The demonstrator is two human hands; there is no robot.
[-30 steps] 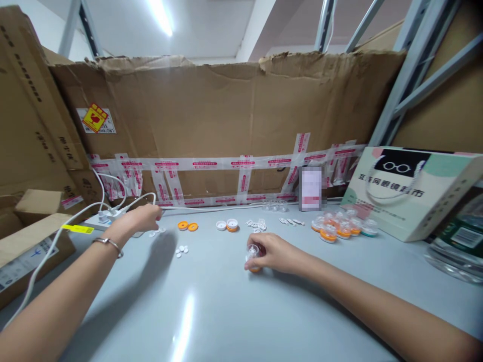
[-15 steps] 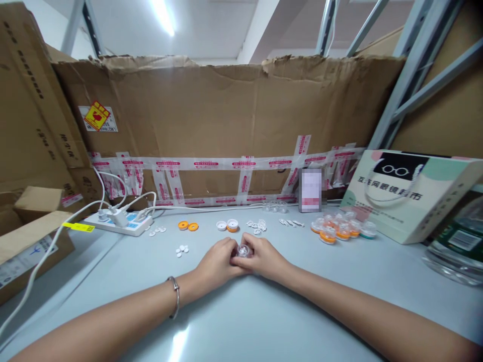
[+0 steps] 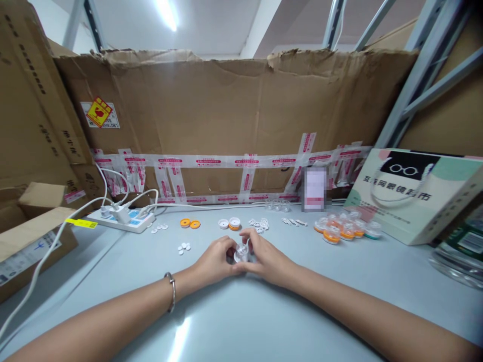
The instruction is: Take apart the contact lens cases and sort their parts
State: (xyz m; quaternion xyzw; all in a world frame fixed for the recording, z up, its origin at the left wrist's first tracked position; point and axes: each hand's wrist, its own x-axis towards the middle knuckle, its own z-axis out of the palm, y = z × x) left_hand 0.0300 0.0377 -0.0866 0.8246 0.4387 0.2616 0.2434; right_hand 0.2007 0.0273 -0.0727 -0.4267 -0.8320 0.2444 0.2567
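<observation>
A small clear plastic piece (image 3: 240,253) sits between the left hand (image 3: 216,260) and right hand (image 3: 266,257), just above the grey table (image 3: 241,322). Both hands curl around it, fingertips pinching it from either side. White discs (image 3: 183,247) lie near the left hand; orange-and-clear cases (image 3: 341,229) sit well apart, rightward.

1. The left hand (image 3: 216,260), out by the power strip (image 3: 121,219) a second ago, is now drawn in to the middle of the table (image 3: 264,322) and meets the right hand (image 3: 266,257).
2. The small clear cup (image 3: 240,252), held by the right hand alone a second ago, now sits between the fingertips of both hands.
3. The orange part seen under the cup a second ago no longer shows.
4. Since half a second ago, the right fingers are raised more over the cup.
</observation>
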